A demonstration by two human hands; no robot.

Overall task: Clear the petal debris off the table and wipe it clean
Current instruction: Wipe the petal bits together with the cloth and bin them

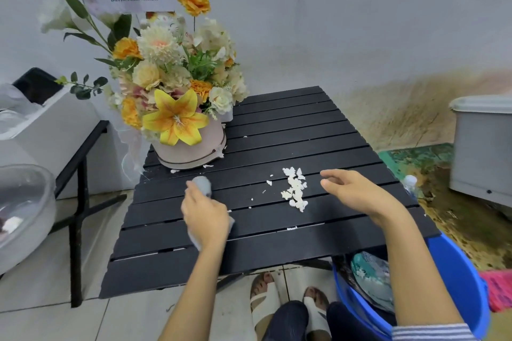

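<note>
petal debris [295, 189], light and crumbly, sits heaped right of centre on the slatted table [291, 124], best scooped by the relaxed right hand [357, 192] while left hand [206, 217] clutches a grey cloth [202, 184].

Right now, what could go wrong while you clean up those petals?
The white petal bits may drop through the gaps in the slatted table onto the floor. A wide wipe with the cloth in the left hand might bump the flower box.
</note>
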